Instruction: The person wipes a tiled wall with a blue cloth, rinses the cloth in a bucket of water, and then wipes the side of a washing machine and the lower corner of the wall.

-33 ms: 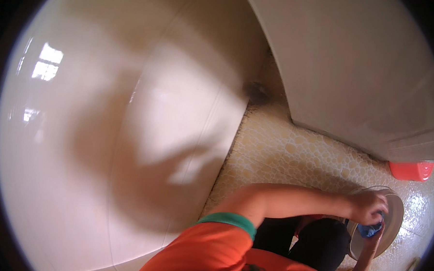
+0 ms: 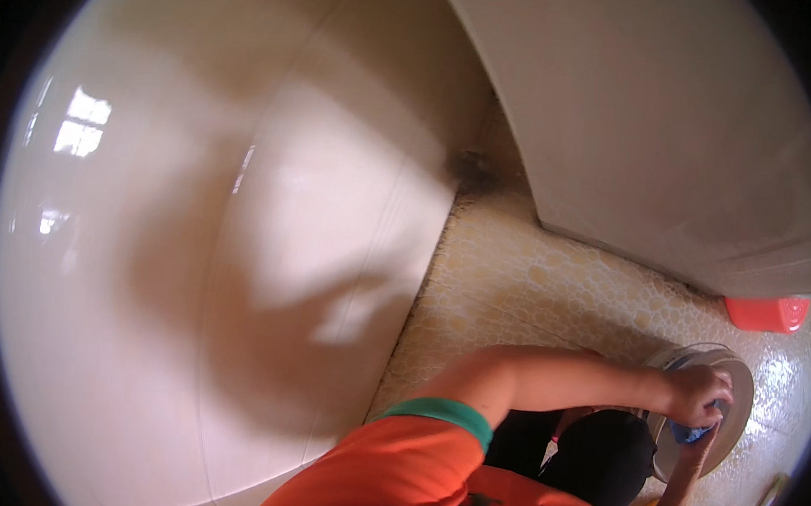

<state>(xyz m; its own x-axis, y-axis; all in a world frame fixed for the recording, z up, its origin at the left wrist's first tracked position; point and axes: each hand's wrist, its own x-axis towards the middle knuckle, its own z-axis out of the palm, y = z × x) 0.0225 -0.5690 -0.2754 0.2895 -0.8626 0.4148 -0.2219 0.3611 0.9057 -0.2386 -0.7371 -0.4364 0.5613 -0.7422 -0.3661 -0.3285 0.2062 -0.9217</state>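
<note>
At the right, a blue cloth (image 2: 690, 434) is bunched up over a pale round bucket (image 2: 734, 439). My left hand (image 2: 700, 394) reaches across from the left, its fingers curled around the cloth's upper part. Coming up from the lower edge, my right hand (image 2: 697, 448) grips the same cloth just below the left one. Both hands are closed and close together inside the outline of the bucket's rim. Most of the cloth is hidden by the fingers. What lies in the bucket is hard to make out.
A glossy pale tiled wall (image 2: 167, 333) fills the left side. Another pale panel (image 2: 664, 129) stands at the upper right. Between them runs the pebble-patterned floor (image 2: 513, 276), with a dark patch (image 2: 475, 172) in the corner. A red plastic container (image 2: 765, 314) sits beyond the bucket.
My left hand has shifted slightly right and down over the cloth, covering more of it. The whole view has tilted a little.
</note>
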